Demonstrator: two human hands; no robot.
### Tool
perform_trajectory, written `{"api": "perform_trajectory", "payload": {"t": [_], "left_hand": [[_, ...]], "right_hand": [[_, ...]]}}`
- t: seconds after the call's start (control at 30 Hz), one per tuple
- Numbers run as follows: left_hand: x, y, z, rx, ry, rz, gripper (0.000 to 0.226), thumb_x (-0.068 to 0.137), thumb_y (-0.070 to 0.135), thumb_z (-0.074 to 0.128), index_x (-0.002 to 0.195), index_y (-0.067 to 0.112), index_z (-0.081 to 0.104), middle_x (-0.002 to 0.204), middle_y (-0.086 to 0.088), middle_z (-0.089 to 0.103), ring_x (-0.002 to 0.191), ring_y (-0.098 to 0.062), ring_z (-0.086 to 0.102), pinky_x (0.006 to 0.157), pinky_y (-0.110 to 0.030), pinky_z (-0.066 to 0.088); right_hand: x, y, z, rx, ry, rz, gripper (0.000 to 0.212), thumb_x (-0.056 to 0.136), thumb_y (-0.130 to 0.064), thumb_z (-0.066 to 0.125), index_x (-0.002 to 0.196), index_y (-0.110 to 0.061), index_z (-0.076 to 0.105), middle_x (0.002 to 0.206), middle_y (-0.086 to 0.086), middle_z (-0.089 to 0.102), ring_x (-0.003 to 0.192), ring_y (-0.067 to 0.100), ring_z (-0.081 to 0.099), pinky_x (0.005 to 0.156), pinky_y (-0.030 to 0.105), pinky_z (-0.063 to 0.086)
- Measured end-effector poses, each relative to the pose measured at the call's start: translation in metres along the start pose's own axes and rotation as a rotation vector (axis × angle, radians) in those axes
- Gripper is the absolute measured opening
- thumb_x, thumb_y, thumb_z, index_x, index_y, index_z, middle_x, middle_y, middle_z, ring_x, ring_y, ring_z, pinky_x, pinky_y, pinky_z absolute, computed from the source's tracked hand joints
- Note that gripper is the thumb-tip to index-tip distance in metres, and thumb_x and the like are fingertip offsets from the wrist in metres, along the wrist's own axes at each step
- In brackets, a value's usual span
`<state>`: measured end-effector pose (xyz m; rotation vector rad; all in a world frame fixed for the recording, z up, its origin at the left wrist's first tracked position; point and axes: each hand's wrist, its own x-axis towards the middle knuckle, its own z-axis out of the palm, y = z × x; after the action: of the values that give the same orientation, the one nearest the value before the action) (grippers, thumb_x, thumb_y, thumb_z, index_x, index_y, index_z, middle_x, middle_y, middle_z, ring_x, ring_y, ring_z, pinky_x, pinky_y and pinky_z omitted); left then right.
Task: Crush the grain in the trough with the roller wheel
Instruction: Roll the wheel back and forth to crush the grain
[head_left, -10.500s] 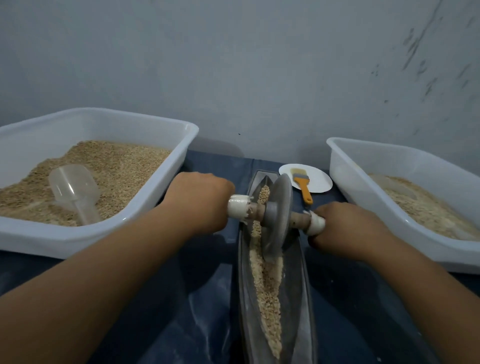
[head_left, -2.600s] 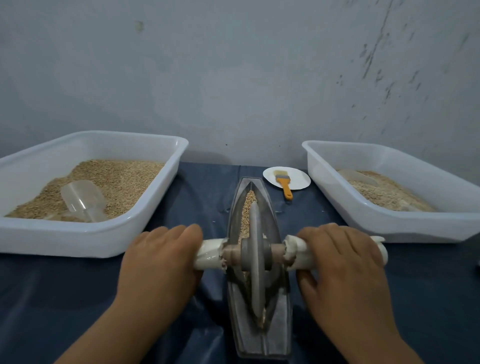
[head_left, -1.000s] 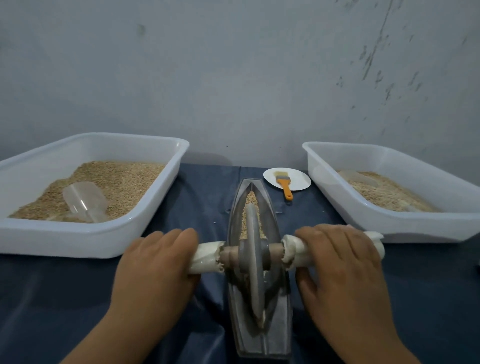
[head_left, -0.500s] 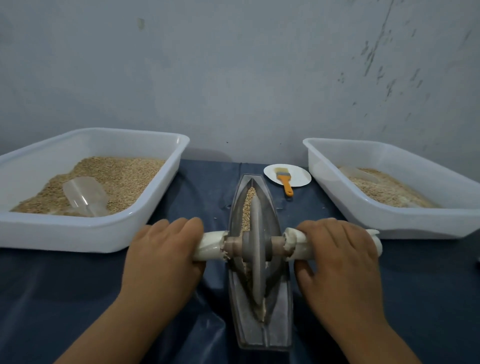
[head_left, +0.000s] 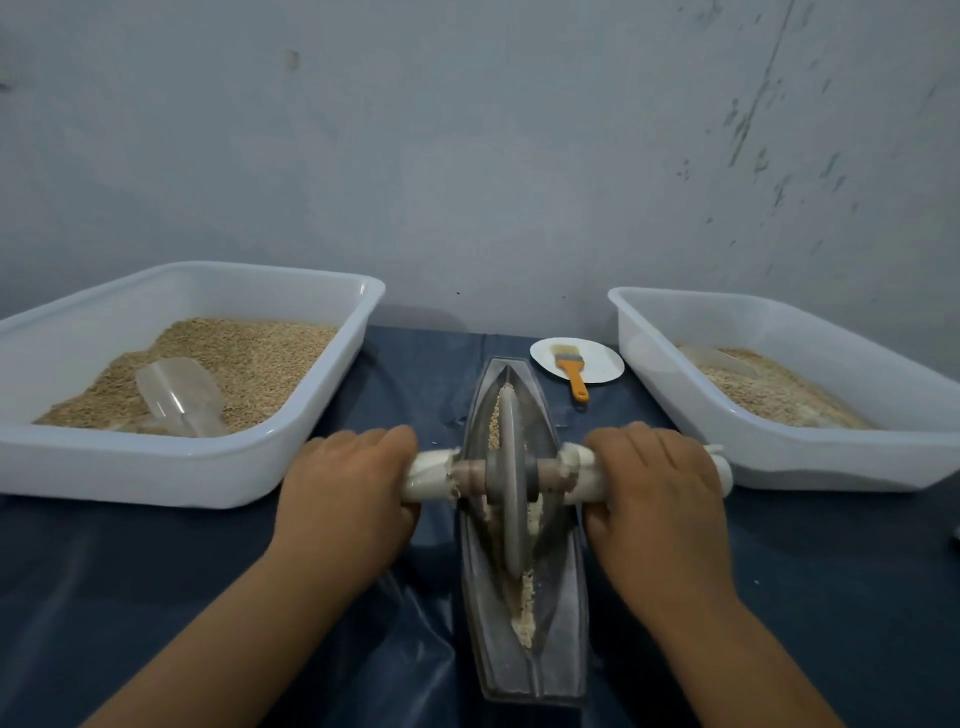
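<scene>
Here, my left hand (head_left: 345, 499) and right hand (head_left: 657, 499) curled round the white handles of the grey metal roller wheel (head_left: 511, 483), mid-way along the narrow boat-shaped metal trough (head_left: 563, 597), pale crushed grain (head_left: 524, 613) near me, white plastic tubs (head_left: 156, 467) flanking on the blue-covered bench (head_left: 156, 597).

We see a grey disc wheel (head_left: 511, 493) standing upright on edge mid-trough (head_left: 563, 623), its white-wrapped axle lying crosswise over the long boat-shaped metal trough, with tan grain (head_left: 524, 613) along the groove before and behind it.

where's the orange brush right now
In the head view the orange brush lies on the small white plate, its handle hanging off the near edge, beyond the trough's far end and just left of the right tub.
</scene>
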<state>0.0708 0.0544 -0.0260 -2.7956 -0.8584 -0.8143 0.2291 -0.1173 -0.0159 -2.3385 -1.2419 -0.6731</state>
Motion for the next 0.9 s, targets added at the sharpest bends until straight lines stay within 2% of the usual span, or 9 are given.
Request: {"api": "perform_trajectory", "payload": {"t": [0.07, 0.17, 0.27, 0.33, 0.43, 0.53, 0.63, 0.7, 0.9], "left_hand": [[-0.019, -0.002, -0.003, -0.030, 0.036, 0.034, 0.039, 0.053, 0.021, 0.078, 0.065, 0.023, 0.041, 0.054, 0.008, 0.041, 0.047, -0.018, 0.039, 0.048, -0.028, 0.026], [-0.024, -0.005, -0.007, -0.019, 0.061, 0.055, 0.039, 0.052, 0.022, 0.078, 0.065, 0.023, 0.041, 0.055, 0.008, 0.041, 0.048, -0.018, 0.039, 0.047, -0.029, 0.030], [-0.001, 0.001, -0.007, 0.016, 0.055, 0.063, 0.033, 0.059, 0.021, 0.077, 0.067, 0.020, 0.045, 0.057, 0.004, 0.048, 0.052, -0.022, 0.045, 0.052, -0.030, 0.028], [0.019, 0.006, -0.005, 0.070, 0.025, 0.054, 0.026, 0.071, 0.027, 0.068, 0.074, 0.023, 0.042, 0.067, 0.005, 0.051, 0.063, -0.022, 0.049, 0.060, -0.031, 0.029], [0.027, 0.007, -0.004, 0.087, 0.025, 0.045, 0.024, 0.075, 0.029, 0.064, 0.075, 0.024, 0.040, 0.070, 0.006, 0.051, 0.066, -0.021, 0.047, 0.063, -0.031, 0.031], [0.005, 0.007, -0.008, 0.027, 0.081, 0.082, 0.033, 0.059, 0.018, 0.076, 0.067, 0.019, 0.044, 0.057, 0.002, 0.046, 0.052, -0.022, 0.041, 0.053, -0.032, 0.030], [-0.015, 0.002, -0.009, 0.015, 0.086, 0.090, 0.037, 0.052, 0.017, 0.078, 0.065, 0.020, 0.043, 0.055, 0.006, 0.041, 0.048, -0.020, 0.037, 0.048, -0.030, 0.029], [-0.014, -0.001, -0.008, 0.014, 0.079, 0.093, 0.038, 0.053, 0.017, 0.078, 0.065, 0.020, 0.042, 0.054, 0.006, 0.041, 0.048, -0.020, 0.037, 0.048, -0.029, 0.027], [0.022, 0.008, -0.006, 0.118, 0.059, 0.105, 0.028, 0.071, 0.024, 0.069, 0.070, 0.022, 0.041, 0.061, 0.006, 0.044, 0.057, -0.021, 0.041, 0.057, -0.032, 0.030]], "right_hand": [[-0.020, 0.002, -0.004, 0.000, 0.142, -0.065, 0.039, 0.064, -0.021, 0.072, 0.102, -0.024, 0.060, 0.098, -0.003, 0.057, 0.095, 0.022, 0.047, 0.093, 0.036, 0.031], [-0.028, 0.005, -0.006, 0.008, 0.185, -0.100, 0.043, 0.064, -0.023, 0.068, 0.106, -0.026, 0.059, 0.102, -0.005, 0.056, 0.101, 0.020, 0.046, 0.097, 0.036, 0.029], [-0.007, 0.006, -0.001, 0.001, -0.007, -0.014, 0.042, 0.063, -0.012, 0.075, 0.102, -0.023, 0.061, 0.093, -0.005, 0.053, 0.092, 0.021, 0.046, 0.085, 0.035, 0.034], [0.012, 0.006, 0.003, -0.035, -0.158, 0.055, 0.036, 0.072, -0.017, 0.071, 0.103, -0.029, 0.057, 0.091, -0.011, 0.043, 0.088, 0.013, 0.038, 0.079, 0.029, 0.028], [0.014, 0.007, 0.007, -0.032, -0.156, 0.112, 0.033, 0.074, -0.016, 0.067, 0.102, -0.029, 0.058, 0.089, -0.011, 0.042, 0.086, 0.013, 0.036, 0.075, 0.028, 0.023], [-0.013, 0.007, 0.005, 0.046, -0.044, 0.085, 0.045, 0.062, -0.008, 0.074, 0.103, -0.021, 0.063, 0.095, -0.003, 0.055, 0.091, 0.022, 0.047, 0.082, 0.032, 0.030], [-0.034, 0.008, -0.001, 0.002, 0.104, -0.036, 0.051, 0.062, -0.017, 0.068, 0.112, -0.021, 0.061, 0.107, 0.000, 0.057, 0.103, 0.026, 0.049, 0.097, 0.037, 0.029], [-0.033, 0.008, -0.003, -0.007, 0.117, -0.062, 0.052, 0.061, -0.018, 0.068, 0.113, -0.021, 0.060, 0.108, 0.000, 0.058, 0.105, 0.025, 0.048, 0.098, 0.037, 0.029], [0.010, 0.007, 0.002, -0.034, -0.189, 0.079, 0.034, 0.074, -0.019, 0.065, 0.106, -0.028, 0.057, 0.094, -0.009, 0.045, 0.095, 0.018, 0.045, 0.077, 0.029, 0.026]]}}
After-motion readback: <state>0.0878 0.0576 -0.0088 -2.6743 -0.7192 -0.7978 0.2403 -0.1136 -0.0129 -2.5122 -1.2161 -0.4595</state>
